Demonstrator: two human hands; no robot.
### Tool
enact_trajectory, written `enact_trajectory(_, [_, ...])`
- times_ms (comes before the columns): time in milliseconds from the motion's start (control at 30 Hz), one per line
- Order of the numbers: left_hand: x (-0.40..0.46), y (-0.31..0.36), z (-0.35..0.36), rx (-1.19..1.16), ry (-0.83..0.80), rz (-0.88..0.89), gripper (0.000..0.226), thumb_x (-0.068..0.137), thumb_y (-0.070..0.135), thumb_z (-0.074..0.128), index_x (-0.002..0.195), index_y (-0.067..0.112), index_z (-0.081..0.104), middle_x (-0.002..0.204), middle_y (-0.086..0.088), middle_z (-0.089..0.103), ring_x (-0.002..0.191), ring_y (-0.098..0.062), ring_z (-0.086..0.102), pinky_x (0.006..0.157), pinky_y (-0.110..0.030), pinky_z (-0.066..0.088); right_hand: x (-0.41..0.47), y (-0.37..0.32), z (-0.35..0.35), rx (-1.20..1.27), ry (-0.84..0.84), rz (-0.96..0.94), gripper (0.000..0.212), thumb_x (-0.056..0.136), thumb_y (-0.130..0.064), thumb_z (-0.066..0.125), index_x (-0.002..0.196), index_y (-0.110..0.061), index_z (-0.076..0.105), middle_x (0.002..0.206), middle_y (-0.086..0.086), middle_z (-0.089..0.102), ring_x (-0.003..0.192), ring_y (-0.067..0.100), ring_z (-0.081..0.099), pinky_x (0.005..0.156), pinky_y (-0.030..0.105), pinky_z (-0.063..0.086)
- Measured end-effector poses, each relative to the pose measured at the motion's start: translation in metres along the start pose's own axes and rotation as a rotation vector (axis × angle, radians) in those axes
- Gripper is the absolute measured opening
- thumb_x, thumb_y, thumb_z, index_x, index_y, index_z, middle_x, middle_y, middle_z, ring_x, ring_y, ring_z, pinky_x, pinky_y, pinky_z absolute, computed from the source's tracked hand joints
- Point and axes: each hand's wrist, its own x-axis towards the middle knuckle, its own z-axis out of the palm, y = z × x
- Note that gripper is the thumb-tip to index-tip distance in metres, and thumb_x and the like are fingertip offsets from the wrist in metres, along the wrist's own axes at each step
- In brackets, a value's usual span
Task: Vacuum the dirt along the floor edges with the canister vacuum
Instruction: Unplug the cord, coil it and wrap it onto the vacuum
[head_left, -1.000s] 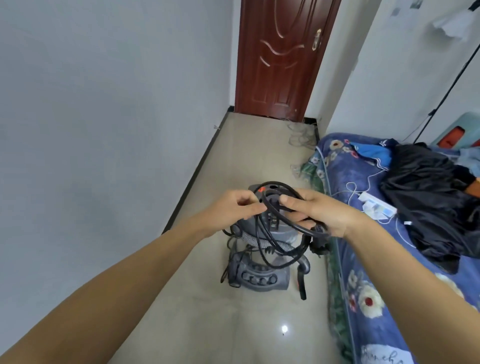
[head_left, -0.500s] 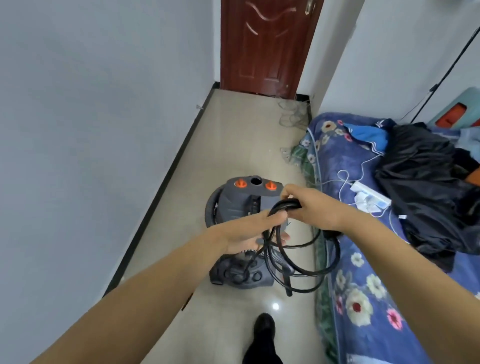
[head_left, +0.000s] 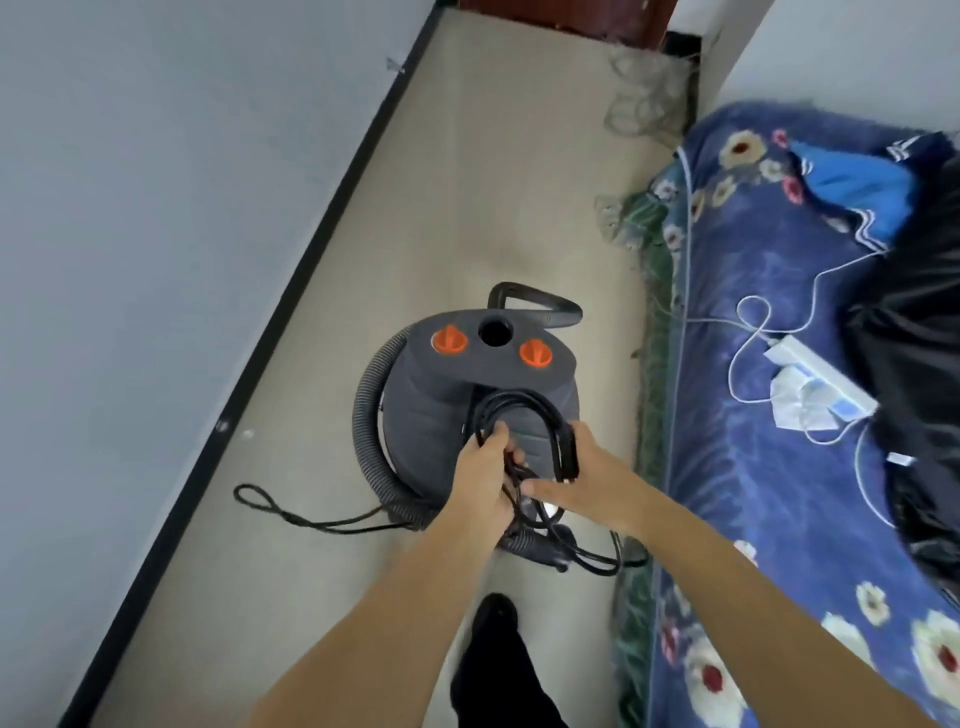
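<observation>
Gripping a coiled black power cord (head_left: 524, 415), both hands, left hand (head_left: 480, 475) and right hand (head_left: 582, 480), are holding its loop pointing away, above the upright dark grey canister vacuum (head_left: 467, 384).

Door (head_left: 561, 21) cut off at top.

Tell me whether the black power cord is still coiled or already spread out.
Coiled: the black power cord loops in a bundle over the grey canister vacuum, gripped by the left hand and right hand.
</observation>
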Motion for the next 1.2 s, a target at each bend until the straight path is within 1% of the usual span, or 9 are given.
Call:
enact_trajectory(267, [0.058, -0.022, -0.001, 0.009, 0.006, -0.091, 0.025, 0.101, 0.025, 0.047, 0.087, 0.006, 0.055, 0.070, -0.003, 0.057, 0.070, -0.019, 0.058, 0.071, -0.036, 0.051, 0.069, 0.049, 0.006, 0.057, -0.115, 0.161, 0.026, 0.075, -0.006, 0.075, 0.096, -0.012, 0.062, 0.080, 0.006, 0.065, 0.079, 0.010, 0.062, 0.075, 0.031, 0.054])
enact_trajectory(433, [0.066, -0.032, 0.005, 0.305, 0.104, -0.009, 0.034, 0.101, 0.030, 0.046, 0.130, 0.012, 0.047, 0.119, -0.010, 0.063, 0.105, -0.027, 0.064, 0.084, -0.042, 0.056, 0.074, 0.074, 0.032, 0.033, 0.058, 0.261, 0.041, 0.075, -0.014, 0.074, 0.110, -0.024, 0.053, 0.082, -0.006, 0.067, 0.070, -0.001, 0.064, 0.057, 0.010, 0.047])
enact_trajectory(533, [0.065, -0.031, 0.002, 0.649, -0.012, 0.051, 0.023, 0.099, 0.026, 0.049, 0.118, 0.013, 0.046, 0.104, -0.007, 0.062, 0.084, -0.016, 0.064, 0.050, -0.023, 0.051, 0.071, 0.082, 0.028, -0.014, 0.108, 0.317, 0.034, 0.076, -0.017, 0.071, 0.104, -0.019, 0.053, 0.072, 0.002, 0.069, 0.061, 0.010, 0.066, 0.055, 0.015, 0.048])
enact_trajectory(633, [0.070, -0.017, -0.020, 0.961, -0.095, 0.243, 0.017, 0.097, 0.019, 0.052, 0.111, 0.010, 0.055, 0.101, -0.005, 0.063, 0.077, 0.000, 0.057, 0.064, -0.003, 0.043, 0.073, 0.097, 0.008, -0.188, 0.057, 0.399, 0.036, 0.081, -0.015, 0.066, 0.106, -0.020, 0.040, 0.082, 0.005, 0.064, 0.068, 0.014, 0.063, 0.051, 0.020, 0.043])
enact_trajectory(700, [0.080, -0.003, -0.043, 1.037, 0.057, 0.396, 0.025, 0.097, 0.016, 0.048, 0.120, 0.014, 0.057, 0.108, -0.003, 0.064, 0.087, -0.007, 0.059, 0.080, -0.015, 0.047, 0.081, 0.107, 0.002, -0.326, -0.039, 0.440, 0.040, 0.082, -0.015, 0.064, 0.111, -0.018, 0.035, 0.085, 0.007, 0.061, 0.069, 0.018, 0.062, 0.051, 0.026, 0.046])
enact_trajectory(800, [0.104, 0.015, -0.068, 1.023, 0.245, 0.412, 0.027, 0.097, 0.009, 0.042, 0.120, 0.016, 0.055, 0.099, -0.004, 0.062, 0.079, -0.015, 0.056, 0.070, -0.028, 0.045, 0.100, 0.116, 0.010, -0.550, -0.154, 0.388, 0.039, 0.083, -0.018, 0.062, 0.109, -0.011, 0.035, 0.080, 0.008, 0.057, 0.070, 0.026, 0.059, 0.054, 0.033, 0.043])
enact_trajectory(867, [0.122, 0.021, -0.075, 1.163, 0.179, 0.295, 0.029, 0.098, 0.012, 0.045, 0.125, 0.016, 0.053, 0.104, -0.004, 0.061, 0.084, -0.016, 0.056, 0.075, -0.028, 0.044, 0.112, 0.112, 0.018, -0.677, -0.160, 0.335, 0.037, 0.083, -0.018, 0.062, 0.105, -0.013, 0.032, 0.078, 0.006, 0.054, 0.069, 0.026, 0.057, 0.051, 0.033, 0.038])
enact_trajectory(1033, [0.147, 0.030, -0.073, 1.360, -0.027, 0.246, 0.033, 0.095, 0.018, 0.056, 0.128, 0.013, 0.055, 0.071, 0.006, 0.054, 0.079, -0.019, 0.059, 0.077, -0.030, 0.047, 0.150, 0.100, 0.023, -0.769, -0.193, 0.216, 0.039, 0.083, -0.016, 0.061, 0.111, -0.009, 0.035, 0.073, 0.002, 0.048, 0.073, 0.029, 0.055, 0.057, 0.035, 0.040])
enact_trajectory(1200, [0.163, 0.051, -0.074, 1.472, -0.143, 0.218, 0.034, 0.087, 0.033, 0.066, 0.117, 0.020, 0.059, 0.101, 0.001, 0.065, 0.092, -0.021, 0.063, 0.075, -0.036, 0.052, 0.172, 0.093, 0.027, -0.874, -0.249, 0.116, 0.043, 0.084, -0.014, 0.058, 0.122, -0.006, 0.040, 0.092, 0.012, 0.059, 0.086, 0.033, 0.060, 0.062, 0.036, 0.041])
